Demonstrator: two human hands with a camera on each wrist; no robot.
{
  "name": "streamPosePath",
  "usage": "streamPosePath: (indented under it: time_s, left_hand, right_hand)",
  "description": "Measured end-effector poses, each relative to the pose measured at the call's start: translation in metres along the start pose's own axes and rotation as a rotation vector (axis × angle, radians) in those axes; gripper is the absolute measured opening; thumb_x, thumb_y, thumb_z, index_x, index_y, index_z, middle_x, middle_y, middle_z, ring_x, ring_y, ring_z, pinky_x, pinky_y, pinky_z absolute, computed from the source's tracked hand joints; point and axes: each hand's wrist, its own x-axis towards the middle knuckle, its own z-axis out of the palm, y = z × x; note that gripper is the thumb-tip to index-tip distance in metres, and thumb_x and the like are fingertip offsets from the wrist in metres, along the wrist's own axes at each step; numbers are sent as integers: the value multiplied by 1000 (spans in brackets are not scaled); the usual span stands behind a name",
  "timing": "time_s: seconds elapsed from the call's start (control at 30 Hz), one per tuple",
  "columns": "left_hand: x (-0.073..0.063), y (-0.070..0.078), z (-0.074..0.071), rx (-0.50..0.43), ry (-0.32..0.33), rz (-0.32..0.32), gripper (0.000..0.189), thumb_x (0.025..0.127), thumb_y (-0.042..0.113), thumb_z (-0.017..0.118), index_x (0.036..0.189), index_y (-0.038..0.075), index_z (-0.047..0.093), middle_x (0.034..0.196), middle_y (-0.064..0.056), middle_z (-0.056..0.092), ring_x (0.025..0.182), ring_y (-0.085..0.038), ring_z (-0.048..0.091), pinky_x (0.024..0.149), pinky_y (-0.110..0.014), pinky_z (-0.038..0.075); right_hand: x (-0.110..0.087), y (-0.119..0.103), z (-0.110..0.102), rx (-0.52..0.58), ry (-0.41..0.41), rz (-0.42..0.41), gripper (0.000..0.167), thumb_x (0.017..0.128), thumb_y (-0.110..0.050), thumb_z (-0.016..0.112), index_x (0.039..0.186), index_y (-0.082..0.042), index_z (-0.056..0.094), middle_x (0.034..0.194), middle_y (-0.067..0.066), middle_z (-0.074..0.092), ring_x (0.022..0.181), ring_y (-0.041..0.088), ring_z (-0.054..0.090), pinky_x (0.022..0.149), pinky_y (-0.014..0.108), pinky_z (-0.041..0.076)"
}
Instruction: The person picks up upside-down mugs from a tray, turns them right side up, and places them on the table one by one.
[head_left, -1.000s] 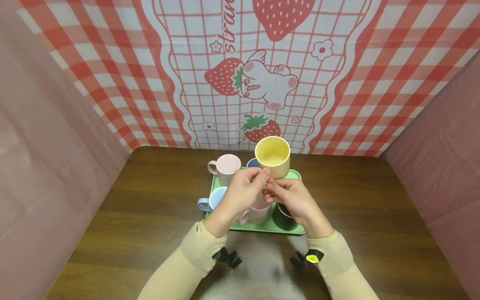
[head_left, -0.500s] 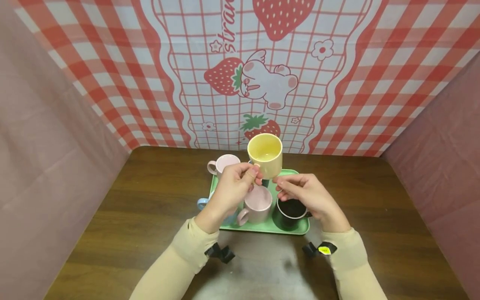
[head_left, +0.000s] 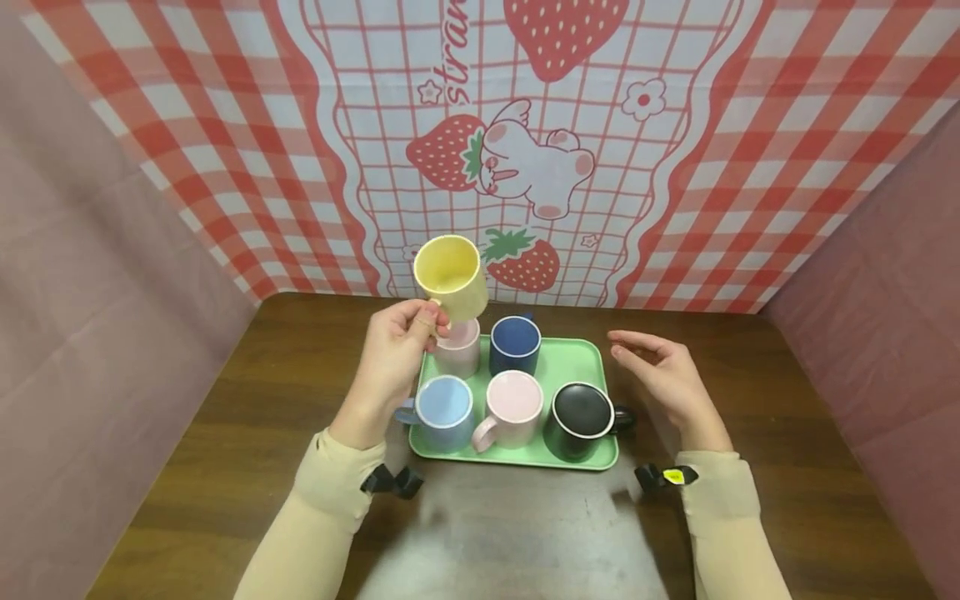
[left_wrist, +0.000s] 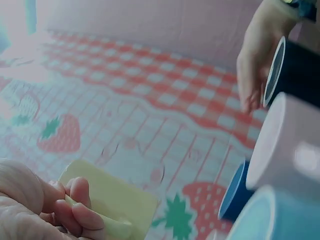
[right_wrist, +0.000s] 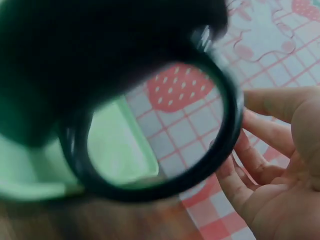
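Observation:
Raised over the tray's back left corner is a yellow mug point(head_left: 459, 287), mouth tilted toward the head camera. My left hand point(head_left: 397, 342) pinches it by its handle; in the left wrist view the fingers point(left_wrist: 82, 215) curl round that handle. My right hand point(head_left: 667, 375) hovers right of the tray, fingers relaxed, holding nothing. Nearest to it is the black mug point(head_left: 581, 417), its handle pointing right. On the green tray point(head_left: 573, 358) also stand a light blue mug point(head_left: 444, 412), a pink mug point(head_left: 516, 408), a dark blue mug point(head_left: 515, 346) and another pink mug point(head_left: 459, 354), partly hidden by my left hand.
The tray lies on a brown wooden table point(head_left: 750, 400). A red-and-white checked cloth point(head_left: 750, 167) with strawberries rises behind the table. Pink curtains point(head_left: 892, 317) flank both sides.
The yellow mug has moved left in my left hand, from above the tray's middle to its back left. My right hand has drawn away from it to the right, beyond the tray.

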Motion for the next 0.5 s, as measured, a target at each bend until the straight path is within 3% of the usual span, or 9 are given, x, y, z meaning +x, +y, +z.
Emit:
streamPosePath:
  time_s: [0.2,0.3,0.5]
  left_hand:
    - [9,-13,-31,6,81,12,26,113,3,57,104,-18,69,79,-1,67,74,-10,61,62,-19,48]
    - [14,-18,-45,15,110,-4,27,113,4,57,108,-19,69,80,0,68,75,-9,62,63,-19,49]
    - [25,-24,-70,46,154,-12,32,114,10,57,108,-19,67,78,2,69,76,-8,63,65,-21,51]
  right_hand:
    - [1,15,0,-90,-23,2,48,104,-16,77,147,3,65,144,32,64,110,3,70,90,13,56]
    - [1,21,1,-110,-47,25,51,104,-15,77,150,2,63,148,31,61,114,8,69,90,12,55]
    - [2,33,4,-173,-97,20,56,103,-11,77,154,3,58,149,27,63,126,35,66,90,10,53]
